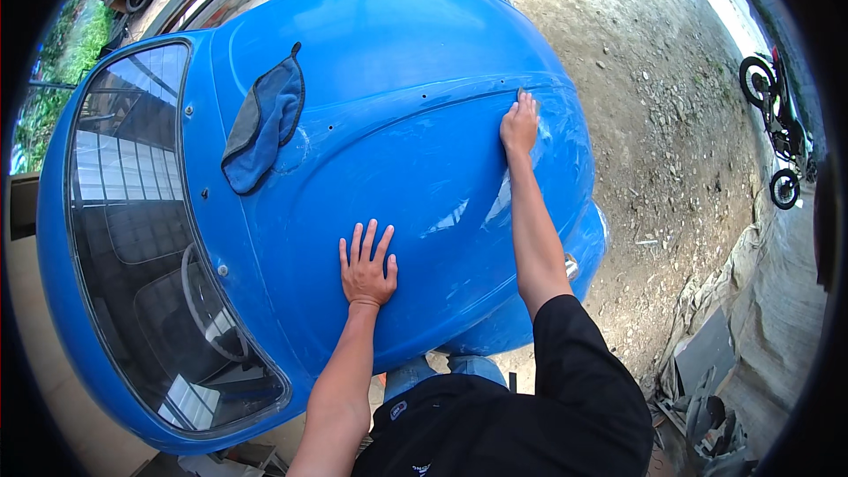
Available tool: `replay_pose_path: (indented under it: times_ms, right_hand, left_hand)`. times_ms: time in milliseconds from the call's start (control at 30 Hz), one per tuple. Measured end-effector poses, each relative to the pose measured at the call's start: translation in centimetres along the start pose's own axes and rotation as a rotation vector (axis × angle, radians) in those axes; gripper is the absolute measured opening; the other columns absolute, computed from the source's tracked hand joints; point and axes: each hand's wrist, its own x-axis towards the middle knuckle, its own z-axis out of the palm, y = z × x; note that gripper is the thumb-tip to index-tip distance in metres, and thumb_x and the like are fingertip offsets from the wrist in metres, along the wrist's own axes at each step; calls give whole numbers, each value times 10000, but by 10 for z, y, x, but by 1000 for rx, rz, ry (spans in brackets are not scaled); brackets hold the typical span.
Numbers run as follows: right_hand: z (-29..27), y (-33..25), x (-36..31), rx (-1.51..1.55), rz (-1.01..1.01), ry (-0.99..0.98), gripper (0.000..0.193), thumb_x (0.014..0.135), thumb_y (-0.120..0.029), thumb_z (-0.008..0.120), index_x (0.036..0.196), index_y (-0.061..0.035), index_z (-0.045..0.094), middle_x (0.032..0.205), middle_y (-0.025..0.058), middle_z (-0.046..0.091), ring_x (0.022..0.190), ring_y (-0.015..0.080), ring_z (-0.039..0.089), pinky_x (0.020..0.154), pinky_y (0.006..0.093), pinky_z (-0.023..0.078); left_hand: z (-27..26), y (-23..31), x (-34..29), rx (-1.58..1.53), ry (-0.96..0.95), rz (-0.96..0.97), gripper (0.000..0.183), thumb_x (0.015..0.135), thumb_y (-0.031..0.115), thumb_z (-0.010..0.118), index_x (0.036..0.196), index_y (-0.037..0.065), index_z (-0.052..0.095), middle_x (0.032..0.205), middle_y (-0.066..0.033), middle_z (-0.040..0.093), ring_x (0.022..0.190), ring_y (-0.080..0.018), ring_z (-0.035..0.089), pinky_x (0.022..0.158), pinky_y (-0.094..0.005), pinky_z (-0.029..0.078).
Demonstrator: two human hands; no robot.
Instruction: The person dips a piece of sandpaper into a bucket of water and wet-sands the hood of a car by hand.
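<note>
The blue hood lies directly ahead of the windshield. Your left hand, nearer the windshield, rests flat on the hood, fingers spread. Your right hand, farther from the windshield, touches the hood, fingers together; whether it grips anything cannot be told. A blue-gray cloth lies near the windshield.

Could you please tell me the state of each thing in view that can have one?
Left hand: open, fingers spread, laid on the hood.
Right hand: fingers close together, at the hood's front; whether it holds anything is unclear.
Blue hood: shut, small holes along its middle.
Blue-grey cloth: loosely folded, lying on the car.
Motorcycle: standing.
</note>
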Motion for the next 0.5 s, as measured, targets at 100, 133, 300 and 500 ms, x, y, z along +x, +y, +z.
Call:
replay_pose_path:
  times_ms: [100,133,300,500]
  right_hand:
    - [1,-62,-65,257,-557,-255,425,1002,-167,480,1411,-54,507,1490,130,474,1385,296,438,1154,475,316]
    - [-8,-68,-89,223,-702,-314,420,994,-155,498,1405,-70,512,1486,112,483,1380,281,448,1146,461,334]
    - [-39,-23,-63,173,-383,-219,416,1031,-191,417,1429,-112,508,1493,106,480,1406,272,415,1167,468,287]
    - [-39,-38,-155,226,-434,-273,440,1014,-129,452,1450,-72,470,1517,122,445,1433,306,369,1177,502,248]
  left_hand:
    - [-3,-12,-6,33,-9,-54,566,931,337,462,1494,364,406,1593,12,326,1487,-231,253,1228,-511,146]
    - [-4,-10,-7,34,-28,-59,566,932,336,460,1495,367,404,1594,13,325,1488,-230,250,1229,-508,144]
    - [-5,0,-1,17,-28,-34,567,932,333,455,1495,369,400,1598,12,315,1491,-226,243,1233,-501,133]
    - [-3,-9,-3,-14,0,-55,563,938,343,452,1498,364,393,1602,7,306,1492,-220,235,1234,-499,124]
